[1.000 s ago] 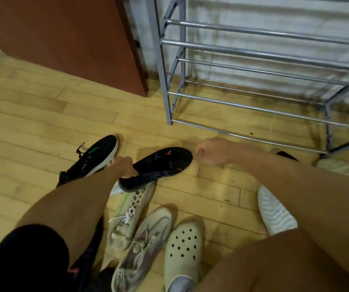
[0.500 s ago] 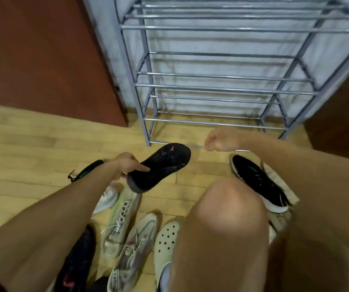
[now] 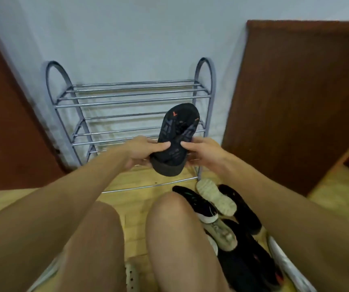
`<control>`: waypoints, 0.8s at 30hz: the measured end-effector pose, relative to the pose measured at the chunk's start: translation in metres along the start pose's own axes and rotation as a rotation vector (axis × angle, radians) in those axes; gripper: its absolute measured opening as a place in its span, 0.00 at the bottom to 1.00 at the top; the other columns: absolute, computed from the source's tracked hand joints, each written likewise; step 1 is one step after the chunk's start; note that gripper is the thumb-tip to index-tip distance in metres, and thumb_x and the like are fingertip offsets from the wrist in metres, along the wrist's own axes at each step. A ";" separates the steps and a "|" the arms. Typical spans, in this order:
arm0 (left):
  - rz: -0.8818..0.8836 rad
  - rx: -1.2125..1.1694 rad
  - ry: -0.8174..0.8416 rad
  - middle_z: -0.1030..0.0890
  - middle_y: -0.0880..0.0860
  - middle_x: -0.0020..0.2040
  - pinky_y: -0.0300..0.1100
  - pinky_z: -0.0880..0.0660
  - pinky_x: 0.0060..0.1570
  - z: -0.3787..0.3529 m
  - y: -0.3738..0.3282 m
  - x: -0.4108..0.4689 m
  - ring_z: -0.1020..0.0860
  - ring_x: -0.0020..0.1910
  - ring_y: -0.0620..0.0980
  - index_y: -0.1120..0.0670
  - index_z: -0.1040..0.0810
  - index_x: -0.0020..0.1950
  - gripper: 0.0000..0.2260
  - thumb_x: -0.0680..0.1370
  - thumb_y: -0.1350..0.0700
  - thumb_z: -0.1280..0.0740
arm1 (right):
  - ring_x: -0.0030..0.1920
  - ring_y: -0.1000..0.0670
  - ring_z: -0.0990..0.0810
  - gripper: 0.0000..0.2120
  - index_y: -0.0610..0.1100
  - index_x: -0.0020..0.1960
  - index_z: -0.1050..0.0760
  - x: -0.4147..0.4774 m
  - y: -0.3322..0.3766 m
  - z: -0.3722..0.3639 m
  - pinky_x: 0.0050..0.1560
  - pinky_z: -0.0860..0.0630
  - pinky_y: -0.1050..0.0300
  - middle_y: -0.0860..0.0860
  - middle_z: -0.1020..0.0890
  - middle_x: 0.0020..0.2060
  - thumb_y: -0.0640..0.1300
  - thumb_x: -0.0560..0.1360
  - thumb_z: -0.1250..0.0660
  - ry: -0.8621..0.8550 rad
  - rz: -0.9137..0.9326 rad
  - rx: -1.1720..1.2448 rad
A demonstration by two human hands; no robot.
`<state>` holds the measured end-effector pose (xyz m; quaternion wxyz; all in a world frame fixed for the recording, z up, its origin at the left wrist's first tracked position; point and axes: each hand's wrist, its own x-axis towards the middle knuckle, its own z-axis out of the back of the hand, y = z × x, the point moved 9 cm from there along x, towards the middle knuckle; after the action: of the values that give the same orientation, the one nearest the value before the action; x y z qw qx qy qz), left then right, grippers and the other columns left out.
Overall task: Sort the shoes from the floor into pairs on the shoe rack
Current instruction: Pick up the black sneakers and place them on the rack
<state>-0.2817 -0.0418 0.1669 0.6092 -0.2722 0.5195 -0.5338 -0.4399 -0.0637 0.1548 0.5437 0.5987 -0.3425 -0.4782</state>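
At centre of the frame, gripping the black shoe (image 3: pixel 177 133) sole-up at its heel with left hand (image 3: pixel 139 152) and right hand (image 3: pixel 205 153), equally near, toe aimed lengthwise up-frame at the shoe rack (image 3: pixel 127 94) behind.

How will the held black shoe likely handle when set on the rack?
Probably light: left hand and right hand hold the black shoe at its heel alone. Its flat sole may rock on the spaced bars of the shoe rack.

We see soft, even indoor light, faint shadows, slight overall blur, and strong wide-angle bending at the edges.
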 end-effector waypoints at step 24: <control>0.374 -0.048 0.174 0.19 0.54 0.44 0.41 0.22 0.25 -0.258 0.108 0.065 0.22 0.41 0.51 0.59 0.20 0.47 0.13 0.66 0.71 0.26 | 0.51 0.45 0.21 0.14 0.37 0.63 0.25 -0.111 -0.268 0.234 0.48 0.21 0.55 0.42 0.21 0.55 0.39 0.79 0.41 -0.335 -0.563 -0.250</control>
<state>-0.4876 -0.0144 -0.0313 0.6438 -0.1384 0.6242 -0.4204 -0.7245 0.0108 -0.0742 0.3958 0.5115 -0.1872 -0.7394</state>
